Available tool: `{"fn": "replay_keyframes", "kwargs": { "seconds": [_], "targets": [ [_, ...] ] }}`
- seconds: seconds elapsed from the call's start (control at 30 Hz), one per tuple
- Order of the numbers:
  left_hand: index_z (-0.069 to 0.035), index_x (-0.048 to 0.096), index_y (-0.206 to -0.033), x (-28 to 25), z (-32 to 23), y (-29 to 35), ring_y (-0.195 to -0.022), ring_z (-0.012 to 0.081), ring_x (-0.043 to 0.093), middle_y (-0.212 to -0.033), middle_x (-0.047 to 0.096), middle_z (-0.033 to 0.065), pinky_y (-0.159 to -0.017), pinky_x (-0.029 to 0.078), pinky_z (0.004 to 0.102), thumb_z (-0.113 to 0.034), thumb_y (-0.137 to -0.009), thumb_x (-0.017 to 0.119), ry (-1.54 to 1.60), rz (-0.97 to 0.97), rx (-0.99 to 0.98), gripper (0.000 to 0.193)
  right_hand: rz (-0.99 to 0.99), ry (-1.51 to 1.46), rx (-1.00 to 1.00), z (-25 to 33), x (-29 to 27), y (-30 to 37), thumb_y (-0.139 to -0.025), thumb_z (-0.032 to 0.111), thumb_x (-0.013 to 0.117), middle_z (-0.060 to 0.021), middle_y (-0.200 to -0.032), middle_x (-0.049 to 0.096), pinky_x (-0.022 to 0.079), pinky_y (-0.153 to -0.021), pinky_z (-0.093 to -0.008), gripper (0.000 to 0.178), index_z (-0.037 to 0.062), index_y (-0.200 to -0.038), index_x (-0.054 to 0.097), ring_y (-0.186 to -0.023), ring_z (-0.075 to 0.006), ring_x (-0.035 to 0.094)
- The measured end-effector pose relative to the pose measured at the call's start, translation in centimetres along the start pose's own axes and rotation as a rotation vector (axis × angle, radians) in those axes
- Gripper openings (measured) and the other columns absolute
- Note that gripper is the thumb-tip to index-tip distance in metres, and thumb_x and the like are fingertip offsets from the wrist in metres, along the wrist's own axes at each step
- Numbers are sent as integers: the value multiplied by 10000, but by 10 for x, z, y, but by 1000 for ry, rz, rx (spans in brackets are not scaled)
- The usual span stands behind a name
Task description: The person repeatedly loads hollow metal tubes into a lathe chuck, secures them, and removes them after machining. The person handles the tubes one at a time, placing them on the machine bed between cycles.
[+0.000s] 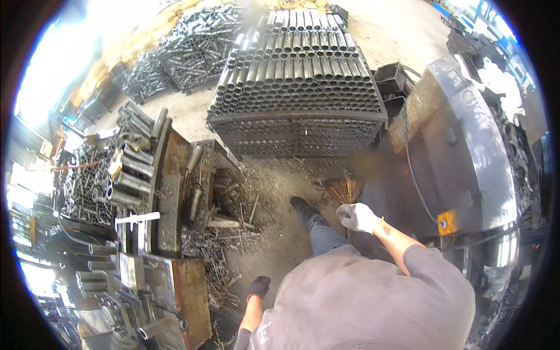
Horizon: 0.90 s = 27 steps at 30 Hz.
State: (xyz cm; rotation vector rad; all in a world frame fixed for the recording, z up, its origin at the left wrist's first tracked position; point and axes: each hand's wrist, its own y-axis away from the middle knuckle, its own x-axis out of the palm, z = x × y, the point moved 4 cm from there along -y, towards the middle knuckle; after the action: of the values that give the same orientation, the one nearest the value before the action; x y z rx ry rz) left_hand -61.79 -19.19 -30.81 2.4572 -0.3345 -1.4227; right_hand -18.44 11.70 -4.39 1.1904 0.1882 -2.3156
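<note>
My right hand, in a white glove, is held out in front of my body with its fingers curled closed. Nothing shows sticking out of it. It hangs above the floor, nearest to a straw broom head and the large metal machine cover, touching neither. My left hand wears a dark glove and hangs low at my left side, above the littered floor. Its fingers blend together, so their position cannot be made out; no object shows at it. One dark shoe is stepping forward on the floor.
Ahead stands a metal crate stacked with cut steel tubes. A workbench with more tubes and a clamping fixture lines the left. Metal scraps litter the floor. An orange switch box with a cable sits at right.
</note>
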Motion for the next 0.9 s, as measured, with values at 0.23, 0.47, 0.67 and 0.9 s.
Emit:
{"fn": "replay_keyframes", "kwargs": {
  "seconds": [0.23,0.47,0.67,0.9],
  "targets": [
    [12,745,-1195,-40,25,-61,-801,264,748,-1034,790,174,-767,594,413,-333,-963,680,514,25,-609,421,-186,-74,-92,-18,-71,-248,-920,169,663,-165,-1010,807,640,-841,-435,347,75,-1247,732,-953,-331,797],
    [-17,717,-1260,-150,-91,-141,-929,278,754,-1162,771,156,-836,599,409,-321,-1008,606,622,-67,-842,410,-198,147,-112,11,-161,-523,-971,111,563,-244,-1337,690,555,-457,-274,585,57,-1552,529,-614,-166,687],
    [-41,714,-1301,-187,-140,-189,-1107,344,759,-1234,772,180,-959,583,434,-390,-1001,614,519,-177,-820,471,-230,702,-55,65,-235,-717,-1008,140,545,-153,-1014,772,638,-613,-392,508,17,-1500,552,-842,-259,780],
    [-38,749,-1289,-124,-117,-151,-1180,380,733,-1208,779,224,-1027,547,458,-481,-964,649,508,-134,-846,559,-404,309,157,27,-214,-846,-1003,202,577,-191,-1137,797,621,-872,-493,297,48,-1149,785,-1025,-352,788]
  ]
}}
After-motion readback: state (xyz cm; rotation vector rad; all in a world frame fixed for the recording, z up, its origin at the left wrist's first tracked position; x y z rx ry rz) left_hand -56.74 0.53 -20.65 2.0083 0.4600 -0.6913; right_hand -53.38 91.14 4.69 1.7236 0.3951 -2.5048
